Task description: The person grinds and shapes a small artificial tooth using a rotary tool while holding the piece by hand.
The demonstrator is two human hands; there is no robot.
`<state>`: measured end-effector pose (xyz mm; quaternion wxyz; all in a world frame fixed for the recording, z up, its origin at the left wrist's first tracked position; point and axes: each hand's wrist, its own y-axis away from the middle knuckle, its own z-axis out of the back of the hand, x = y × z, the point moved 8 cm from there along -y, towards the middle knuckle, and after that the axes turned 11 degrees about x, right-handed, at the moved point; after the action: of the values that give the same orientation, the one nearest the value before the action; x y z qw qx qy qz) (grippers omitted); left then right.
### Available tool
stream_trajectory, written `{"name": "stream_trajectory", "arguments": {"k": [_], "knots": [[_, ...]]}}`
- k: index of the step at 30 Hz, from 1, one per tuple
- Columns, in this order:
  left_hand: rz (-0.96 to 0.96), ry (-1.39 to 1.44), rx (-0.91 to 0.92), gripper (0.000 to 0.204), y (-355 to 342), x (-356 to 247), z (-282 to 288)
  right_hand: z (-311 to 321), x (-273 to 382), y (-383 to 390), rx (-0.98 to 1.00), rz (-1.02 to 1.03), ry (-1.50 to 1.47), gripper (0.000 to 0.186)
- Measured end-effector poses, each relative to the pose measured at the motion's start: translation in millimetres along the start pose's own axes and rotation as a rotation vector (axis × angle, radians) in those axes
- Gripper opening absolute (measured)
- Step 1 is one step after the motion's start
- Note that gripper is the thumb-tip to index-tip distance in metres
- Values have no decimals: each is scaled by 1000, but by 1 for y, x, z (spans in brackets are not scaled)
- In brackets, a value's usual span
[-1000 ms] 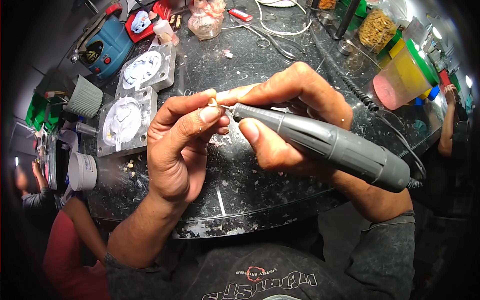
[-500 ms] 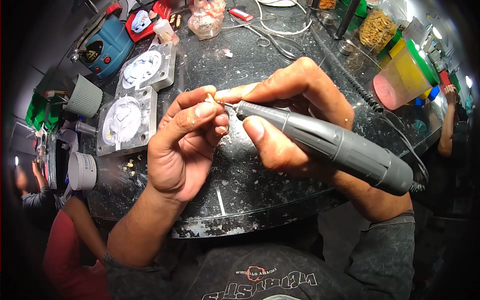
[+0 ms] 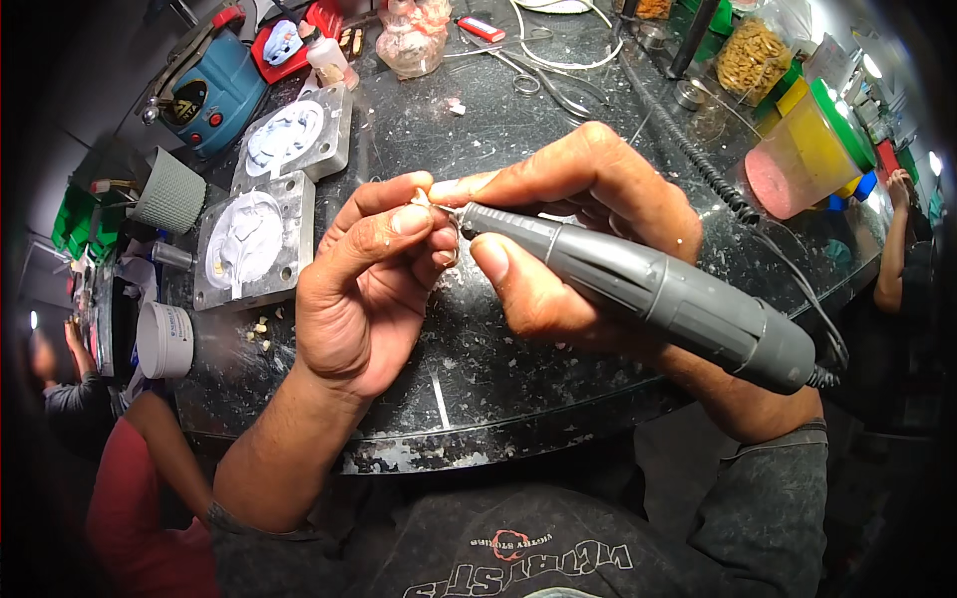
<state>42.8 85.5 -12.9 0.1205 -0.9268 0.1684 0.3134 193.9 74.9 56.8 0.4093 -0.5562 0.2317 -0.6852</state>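
Observation:
My left hand [image 3: 364,289], fingers curled, pinches a small cream piece [image 3: 420,198] between thumb and forefinger near the middle of the view. My right hand [image 3: 543,299] is wrapped round a grey rotary handpiece [image 3: 648,284] with a coiled cord [image 3: 740,207]. The handpiece's thin metal bit reaches to the small piece; whether it touches is hard to tell. My right forefinger lies close against the left fingertips. To the left of my hands, small cream bits [image 3: 261,329] lie on the dark, speckled bench [image 3: 419,439].
Two metal flasks with white plaster [image 3: 302,249] [image 3: 329,149], a blue machine [image 3: 219,90], a white tub [image 3: 162,339] and a holder [image 3: 169,189] stand left. Scissors [image 3: 538,85] lie behind, a green-lidded container [image 3: 797,149] stands right. Other people's arms [image 3: 892,239] [image 3: 150,458] show at both sides.
My left hand has shifted slightly up and right since a second ago, with its palm more open to view. The handpiece dipped right, then moved slightly back left.

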Motion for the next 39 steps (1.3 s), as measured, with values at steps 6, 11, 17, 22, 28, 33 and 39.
{"name": "stream_trajectory", "arguments": {"k": [6,11,17,22,28,33,39], "knots": [[-29,-73,17,25,-3,-2,-3,2,0,-1,28,-34,33,24],[-82,-188,16,24,2,-12,-3,-5,2,-4,91,-51,-9,19],[-67,-941,112,11,-8,-16,-28,21,-19,-7,-18,-140,-158,12],[-145,-1503,186,14,22,-9,-62,22,-43,-10,33,-193,-120,9],[-398,-1910,-281,12,98,-50,-45,12,-52,-7,75,-222,-126,13],[-420,-2031,-574,9,137,-77,-8,11,-49,-8,76,-196,-62,13],[-328,-1882,-747,9,148,-101,8,12,-52,-7,93,-215,-38,14]]}}
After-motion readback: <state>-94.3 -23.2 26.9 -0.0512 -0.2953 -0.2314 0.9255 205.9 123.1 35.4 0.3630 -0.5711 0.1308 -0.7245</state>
